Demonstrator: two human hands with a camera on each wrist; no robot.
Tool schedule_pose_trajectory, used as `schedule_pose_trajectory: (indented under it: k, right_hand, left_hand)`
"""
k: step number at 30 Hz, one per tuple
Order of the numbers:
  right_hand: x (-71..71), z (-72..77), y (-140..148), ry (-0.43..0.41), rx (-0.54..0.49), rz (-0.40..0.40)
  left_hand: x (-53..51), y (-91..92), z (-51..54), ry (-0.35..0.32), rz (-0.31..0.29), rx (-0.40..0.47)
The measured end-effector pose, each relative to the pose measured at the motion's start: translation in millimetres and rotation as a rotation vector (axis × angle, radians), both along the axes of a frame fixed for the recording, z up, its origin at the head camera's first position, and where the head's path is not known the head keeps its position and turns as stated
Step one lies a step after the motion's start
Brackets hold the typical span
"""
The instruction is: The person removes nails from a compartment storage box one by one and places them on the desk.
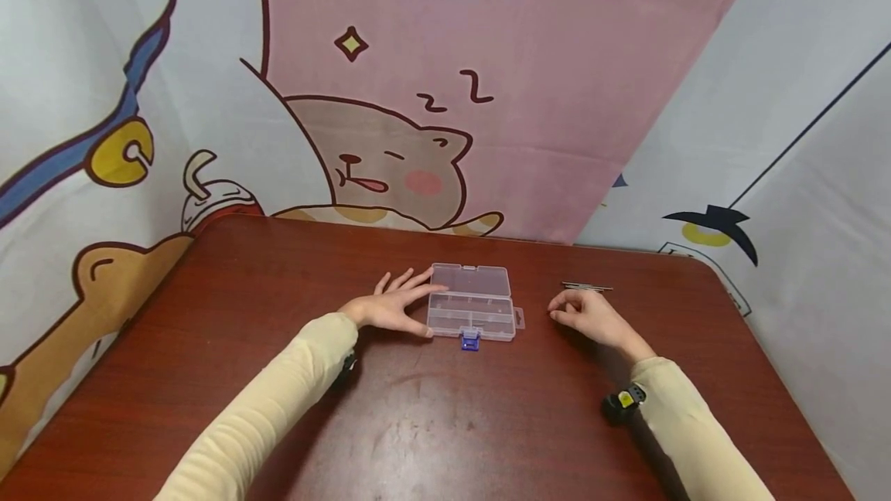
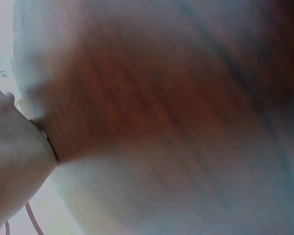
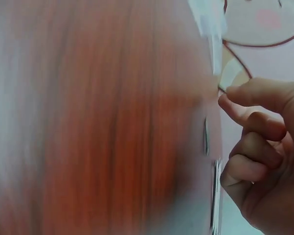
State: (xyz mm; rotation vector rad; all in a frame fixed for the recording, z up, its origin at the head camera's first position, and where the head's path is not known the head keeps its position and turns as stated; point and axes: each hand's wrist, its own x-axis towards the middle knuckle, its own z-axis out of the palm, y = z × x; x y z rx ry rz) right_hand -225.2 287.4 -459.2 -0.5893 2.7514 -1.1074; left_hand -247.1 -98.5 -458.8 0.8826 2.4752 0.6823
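Note:
A clear plastic compartment box (image 1: 470, 314) lies on the table with its lid (image 1: 473, 280) folded back and a blue latch (image 1: 469, 342) at its front. My left hand (image 1: 393, 309) is spread along the box's left side, thumb at the front corner and a finger reaching over the edge. To the right of the box, my right hand (image 1: 586, 317) hovers above the table. Between its thumb and index finger, a small thin dark piece (image 3: 221, 89) is pinched; most of it is hidden. Several thin metal rods (image 1: 587, 287) lie just beyond this hand.
The brown wooden table (image 1: 445, 424) reaches back to a cartoon-printed cloth (image 1: 543, 83) hanging behind it and at both sides. A clear hang tab (image 1: 519, 318) sticks out from the box's right side. Much of the left wrist view is blurred tabletop.

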Motion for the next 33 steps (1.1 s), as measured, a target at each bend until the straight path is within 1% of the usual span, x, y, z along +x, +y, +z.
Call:
schedule_pose_trajectory:
  k: [2,6,10,16,17,24,25,27,32,33]
  right_hand:
    - [2.3,0.1,-7.9,0.015,-0.023,-0.001]
    - [7.8,1.0,-23.3,0.008,-0.060,0.011]
    - [11.2,3.1,-36.2,0.023,-0.086,0.031]
    - [15.0,9.7,-54.2,0.026,-0.125,0.054]
    - [16.3,11.7,-57.8,0.025,-0.128,0.062]
    - [30.8,43.3,-85.0,0.016,-0.161,0.152]
    - [30.5,44.3,-86.7,0.008,-0.163,0.159]
    - [25.5,37.3,-87.4,0.003,-0.163,0.166]
    - [11.2,14.6,-88.9,0.009,-0.161,0.174]
    - [10.8,14.1,-90.5,0.013,-0.162,0.180]
  left_hand:
    - [-0.2,0.1,-0.5,-0.004,0.002,0.000]
    - [-0.3,0.5,-1.9,-0.003,0.001,-0.004]
    - [-0.5,0.7,-2.6,-0.003,-0.003,-0.007]
    - [-1.4,0.1,-2.9,-0.004,0.003,0.008]
    - [-1.4,-0.1,-3.0,-0.005,0.004,0.009]
    - [-2.4,-0.7,-3.4,-0.003,0.003,0.001]
    - [-2.3,-0.6,-3.2,-0.004,0.005,-0.002]
    - [-2.5,-0.4,-2.9,-0.007,0.010,-0.007]
    - [-2.0,-0.2,-1.8,-0.012,0.014,-0.014]
    - [-1.8,-0.2,-1.5,-0.012,0.014,-0.016]
